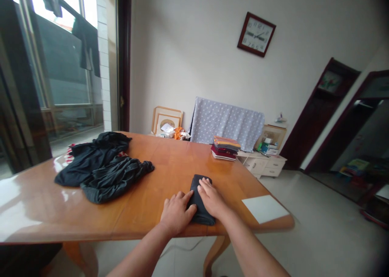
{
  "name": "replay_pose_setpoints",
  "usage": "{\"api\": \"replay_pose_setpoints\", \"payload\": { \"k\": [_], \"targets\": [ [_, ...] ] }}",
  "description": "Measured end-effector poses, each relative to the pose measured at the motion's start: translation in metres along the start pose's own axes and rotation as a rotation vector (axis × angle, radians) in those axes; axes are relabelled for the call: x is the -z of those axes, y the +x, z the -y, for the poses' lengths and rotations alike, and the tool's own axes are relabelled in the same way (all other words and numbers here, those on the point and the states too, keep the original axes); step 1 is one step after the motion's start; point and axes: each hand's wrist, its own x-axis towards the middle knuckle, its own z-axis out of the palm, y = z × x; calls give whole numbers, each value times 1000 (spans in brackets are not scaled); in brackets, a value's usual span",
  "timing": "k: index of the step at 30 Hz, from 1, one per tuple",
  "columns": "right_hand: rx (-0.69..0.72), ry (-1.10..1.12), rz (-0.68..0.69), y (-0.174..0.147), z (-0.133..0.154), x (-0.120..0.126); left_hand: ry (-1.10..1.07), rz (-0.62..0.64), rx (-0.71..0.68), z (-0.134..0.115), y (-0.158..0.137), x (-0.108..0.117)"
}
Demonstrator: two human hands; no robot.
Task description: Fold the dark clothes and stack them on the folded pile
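A dark garment folded into a narrow rectangle (202, 217) lies near the front edge of the wooden table (170, 155). My right hand (211, 196) rests flat on top of it, fingers stretched forward. At its left side, my left hand (178, 212) touches the edge with thumb and fingers apart. Neither hand grips the cloth. Further left sits a loose heap of dark clothes (103, 163), with a bit of red-and-white striped fabric (70, 152) showing under it. A neat stack of folded clothes (225, 148) stands at the table's far right edge.
A pale sheet (265, 209) lies at the right front corner of the table. Beyond the far edge are a spotted grey cloth (227, 121), framed pictures (167, 121) and a white cabinet (272, 166). A clock (257, 34) hangs on the wall.
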Motion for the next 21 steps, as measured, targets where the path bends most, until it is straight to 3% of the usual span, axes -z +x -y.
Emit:
{"api": "replay_pose_setpoints", "payload": {
  "k": [4,8,21],
  "targets": [
    [-14,-135,86,-13,4,-16,4,0,-9,1,0,-2],
    [-32,-166,121,-14,7,-15,19,-4,-5,1,1,-3],
    [-53,-65,91,-17,10,-6,35,-2,-5,-1,-1,2]
  ]
}}
